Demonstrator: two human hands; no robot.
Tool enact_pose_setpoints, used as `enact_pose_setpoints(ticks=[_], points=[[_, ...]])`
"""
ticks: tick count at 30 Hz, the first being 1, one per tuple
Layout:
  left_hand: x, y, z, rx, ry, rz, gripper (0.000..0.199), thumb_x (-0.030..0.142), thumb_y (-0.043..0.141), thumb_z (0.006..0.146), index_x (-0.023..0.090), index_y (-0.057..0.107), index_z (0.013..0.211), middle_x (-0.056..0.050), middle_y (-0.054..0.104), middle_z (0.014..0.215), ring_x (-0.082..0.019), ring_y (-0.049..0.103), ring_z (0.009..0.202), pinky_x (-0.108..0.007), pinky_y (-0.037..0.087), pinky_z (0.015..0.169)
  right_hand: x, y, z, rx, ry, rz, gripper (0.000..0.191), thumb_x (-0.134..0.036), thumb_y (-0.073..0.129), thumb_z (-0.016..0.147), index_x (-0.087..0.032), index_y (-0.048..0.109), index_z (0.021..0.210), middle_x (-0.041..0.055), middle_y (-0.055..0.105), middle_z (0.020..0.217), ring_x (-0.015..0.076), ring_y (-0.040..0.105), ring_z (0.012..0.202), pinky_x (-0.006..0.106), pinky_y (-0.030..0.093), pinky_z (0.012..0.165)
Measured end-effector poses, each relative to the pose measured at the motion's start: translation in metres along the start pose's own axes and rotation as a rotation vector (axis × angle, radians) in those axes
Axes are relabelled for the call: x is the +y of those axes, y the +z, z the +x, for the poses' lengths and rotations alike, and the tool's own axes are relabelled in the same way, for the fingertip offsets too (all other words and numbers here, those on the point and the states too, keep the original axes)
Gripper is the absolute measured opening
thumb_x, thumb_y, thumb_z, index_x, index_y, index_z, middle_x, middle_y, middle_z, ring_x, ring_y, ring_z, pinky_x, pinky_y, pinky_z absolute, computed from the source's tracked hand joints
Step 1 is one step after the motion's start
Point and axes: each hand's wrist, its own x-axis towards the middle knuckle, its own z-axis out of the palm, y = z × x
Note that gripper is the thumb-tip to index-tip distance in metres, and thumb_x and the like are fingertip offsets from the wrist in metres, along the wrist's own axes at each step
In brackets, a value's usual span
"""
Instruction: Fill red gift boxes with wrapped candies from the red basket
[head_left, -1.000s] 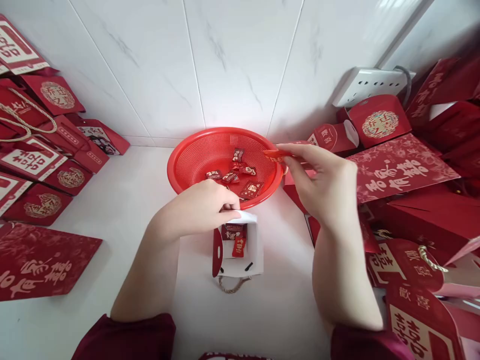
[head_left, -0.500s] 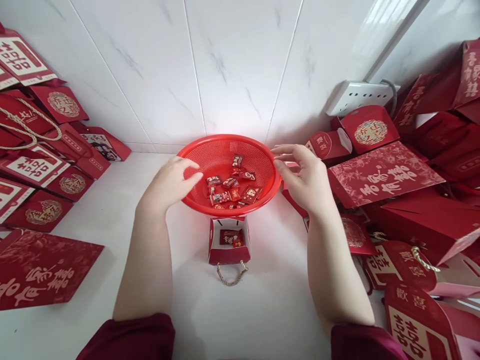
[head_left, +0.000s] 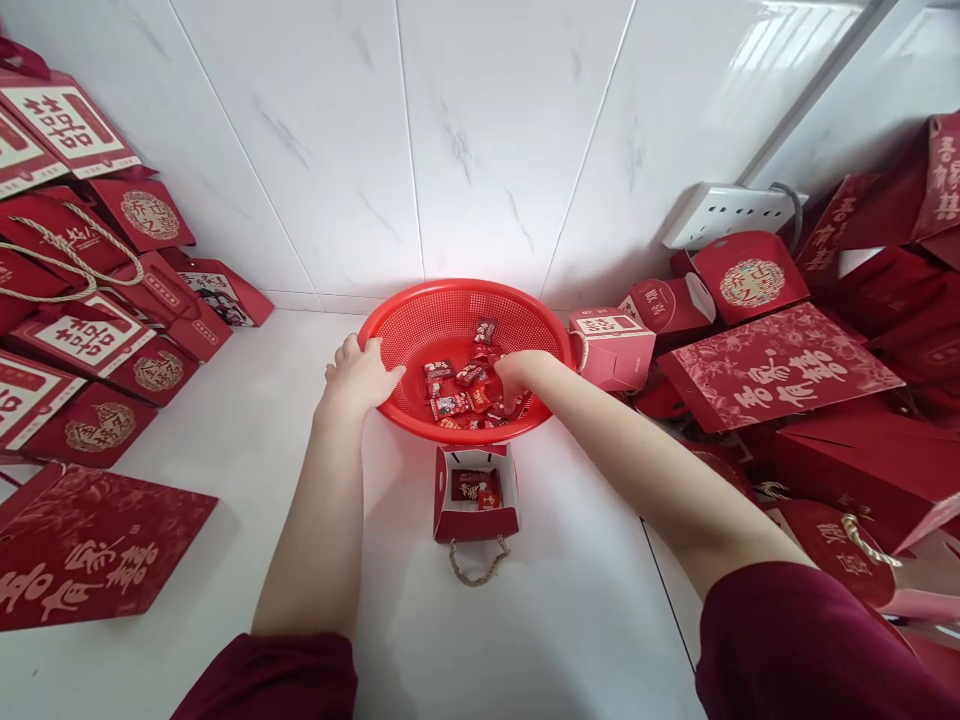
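Observation:
A red mesh plastic basket [head_left: 469,292] stands against the tiled wall with several small wrapped candies [head_left: 451,405] in it. My left hand [head_left: 356,380] is closed on its left rim, thumb over the edge and fingers around the outside. Reaching over the right side, my right hand [head_left: 521,372] is down among the candies. Its fingers are bent together, and their tips and anything between them are hidden. In front of the basket lies a small open red gift box [head_left: 477,525] with a rope handle [head_left: 478,580]. Inside it are a dark red packet [head_left: 469,486] and a smaller red candy [head_left: 489,499].
Stacked red gift boxes [head_left: 142,430] line the left side, with a larger red box [head_left: 112,550] nearer me. More boxes crowd the right, including a pink-sided box [head_left: 613,350] beside the basket and a flat printed one [head_left: 780,355]. A white power strip [head_left: 731,212] sits behind them.
My right hand has moved from outside the right rim down into the basket among the candies. My left hand has settled onto the left rim. The view has shifted slightly.

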Motion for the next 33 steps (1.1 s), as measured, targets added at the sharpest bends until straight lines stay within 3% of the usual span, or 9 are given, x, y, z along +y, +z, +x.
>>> enact_pose_setpoints(ticks=[3,6,12,17,19,22,26,30,33], points=[[-0.001,0.001,0.001,0.000,0.013,0.002,0.068,0.053,0.052,0.088,0.020,0.042,0.147,-0.020,0.034,0.150,-0.039,0.038,0.137,-0.053,0.038,0.109,-0.001,0.004,0.008,0.002,0.054,-0.045,0.071,-0.035,0.094,0.050,-0.013,0.071,0.114,0.0158,0.071,0.110,0.0366,0.067,0.105,0.042,0.054,0.085],[-0.001,0.002,0.001,-0.001,0.014,0.002,0.068,0.053,0.052,0.088,0.020,0.043,0.146,-0.020,0.034,0.148,-0.038,0.037,0.137,-0.051,0.038,0.109,0.002,-0.002,0.010,0.054,0.044,-0.063,0.060,-0.027,0.092,0.055,-0.013,0.072,0.110,0.0169,0.072,0.105,0.0376,0.067,0.103,0.042,0.053,0.083],[0.001,0.002,-0.001,-0.002,0.012,-0.013,0.063,0.052,0.054,0.088,0.019,0.048,0.141,-0.020,0.036,0.146,-0.039,0.041,0.132,-0.052,0.040,0.107,0.019,-0.025,0.002,0.203,-0.139,0.045,0.037,-0.039,0.074,0.081,-0.021,0.069,0.112,0.0083,0.071,0.112,0.0245,0.068,0.096,0.028,0.051,0.075],[0.001,0.002,0.000,-0.012,0.008,-0.005,0.062,0.052,0.053,0.089,0.019,0.049,0.141,-0.020,0.035,0.145,-0.038,0.041,0.132,-0.051,0.042,0.105,0.015,-0.021,-0.004,0.391,-0.016,0.022,0.043,-0.024,0.054,0.094,-0.009,0.053,0.133,0.0241,0.054,0.136,0.0334,0.057,0.119,0.036,0.048,0.088],[0.001,0.002,0.001,-0.014,0.006,-0.004,0.063,0.052,0.053,0.089,0.019,0.049,0.141,-0.020,0.035,0.145,-0.038,0.041,0.132,-0.051,0.043,0.105,0.007,-0.015,-0.006,0.345,-0.040,-0.006,0.035,-0.019,0.057,0.091,-0.011,0.060,0.125,0.0224,0.060,0.129,0.0333,0.059,0.115,0.036,0.048,0.086],[0.001,0.002,0.000,-0.015,0.005,-0.013,0.062,0.052,0.053,0.089,0.019,0.049,0.141,-0.020,0.036,0.145,-0.039,0.042,0.131,-0.051,0.043,0.104,-0.007,-0.005,-0.009,0.152,-0.132,-0.046,0.028,-0.017,0.073,0.078,-0.017,0.071,0.105,0.0122,0.071,0.106,0.0275,0.066,0.097,0.031,0.050,0.078],[0.002,0.002,0.000,-0.017,-0.003,-0.016,0.061,0.050,0.054,0.089,0.019,0.049,0.141,-0.020,0.035,0.145,-0.038,0.043,0.131,-0.051,0.044,0.104,-0.017,0.007,-0.006,-0.009,-0.162,-0.086,0.049,-0.024,0.087,0.061,-0.014,0.072,0.107,0.0110,0.071,0.104,0.0291,0.066,0.096,0.032,0.050,0.077],[0.003,0.003,0.000,-0.012,-0.001,-0.014,0.060,0.050,0.055,0.089,0.019,0.050,0.140,-0.020,0.035,0.145,-0.039,0.044,0.131,-0.051,0.044,0.103,-0.012,0.007,0.000,-0.014,-0.155,-0.071,0.044,-0.028,0.087,0.062,-0.014,0.074,0.101,0.0113,0.071,0.098,0.0305,0.066,0.096,0.034,0.049,0.078],[0.002,0.003,0.001,-0.010,-0.001,-0.027,0.060,0.050,0.055,0.088,0.018,0.051,0.140,-0.020,0.034,0.146,-0.039,0.044,0.131,-0.052,0.045,0.103,-0.003,0.005,-0.005,0.075,-0.166,-0.007,0.031,-0.022,0.083,0.065,-0.014,0.074,0.093,0.0110,0.071,0.094,0.0286,0.067,0.090,0.032,0.048,0.073]])
